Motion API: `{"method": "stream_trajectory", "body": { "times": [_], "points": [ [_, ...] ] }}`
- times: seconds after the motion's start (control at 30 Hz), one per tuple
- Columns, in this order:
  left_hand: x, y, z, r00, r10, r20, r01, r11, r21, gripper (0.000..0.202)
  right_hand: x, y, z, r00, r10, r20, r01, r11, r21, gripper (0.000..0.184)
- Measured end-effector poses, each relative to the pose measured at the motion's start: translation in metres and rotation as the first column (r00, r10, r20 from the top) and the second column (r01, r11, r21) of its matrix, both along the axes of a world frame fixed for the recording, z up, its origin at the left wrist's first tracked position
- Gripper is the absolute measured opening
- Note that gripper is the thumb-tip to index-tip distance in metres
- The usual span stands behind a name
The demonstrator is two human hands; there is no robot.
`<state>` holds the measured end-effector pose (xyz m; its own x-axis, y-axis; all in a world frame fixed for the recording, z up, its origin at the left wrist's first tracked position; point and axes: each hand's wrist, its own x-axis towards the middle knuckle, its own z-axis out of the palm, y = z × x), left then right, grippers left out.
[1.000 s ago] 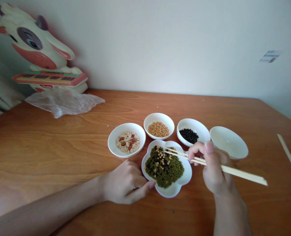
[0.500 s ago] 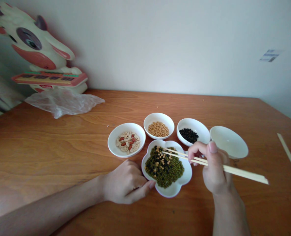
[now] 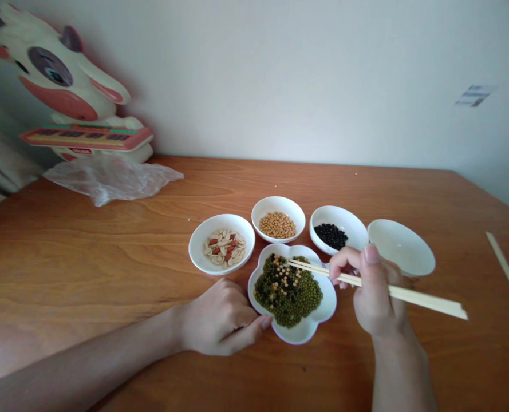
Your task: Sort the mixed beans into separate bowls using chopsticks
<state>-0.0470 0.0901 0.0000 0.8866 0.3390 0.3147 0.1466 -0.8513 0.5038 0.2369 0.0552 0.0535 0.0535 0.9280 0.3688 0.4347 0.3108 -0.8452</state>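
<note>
chopsticks (image 3: 426, 301): pinched as a pair in the right hand (image 3: 377, 292); tips close together, over the far edge of the mixed beans (image 3: 288, 289); too small to tell whether a bean sits between the tips
long axis: running left and slightly away from the right fingers (image 3: 344, 264), butt ends trailing right and nearer past the wrist
right fingers: closed narrow round the sticks, thumb laid on top, fingertips just right of the dish
flower-shaped dish (image 3: 306, 335): just left of the right fingers, under the stick tips; heaped with green, black and pale yellow beans
left hand (image 3: 220, 317): fingers curled in, thumb tip touching the near-left rim of the dish; apart from the sticks
nearer hand: right at the beans by way of the sticks; left only at the rim
peanut bowl (image 3: 200, 243): beyond the left fingers, just beside the dish
soybean bowl (image 3: 277, 201): beyond the stick tips, just beside the dish
black bean bowl (image 3: 351, 223): just beyond the right fingers
empty bowl (image 3: 402, 246): just beyond and right of the right knuckles
paper strip (image 3: 505, 268): well apart, far to the right of the right hand
table (image 3: 86, 257): bare orange-brown wood under everything
far left: crumpled plastic bag (image 3: 112, 177) and cartoon toy (image 3: 69, 97), well beyond the left hand
room: pale wall (image 3: 301, 74) along the far table edge
</note>
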Motion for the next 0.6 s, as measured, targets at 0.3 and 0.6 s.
{"method": "stream_trajectory", "body": {
  "times": [0.3,0.6],
  "points": [
    [0.0019,-0.0005,0.0036,1.0,0.003,0.011,-0.003,1.0,-0.013,0.047,-0.0005,0.0003,0.0004,1.0,0.026,0.009,-0.026,1.0,0.0,0.073],
    [0.0015,0.0003,0.0021,1.0,-0.005,0.0,0.005,1.0,-0.018,0.046,-0.0017,0.0005,0.002,1.0,0.023,0.014,-0.023,1.0,0.008,0.073]
  ]
}}
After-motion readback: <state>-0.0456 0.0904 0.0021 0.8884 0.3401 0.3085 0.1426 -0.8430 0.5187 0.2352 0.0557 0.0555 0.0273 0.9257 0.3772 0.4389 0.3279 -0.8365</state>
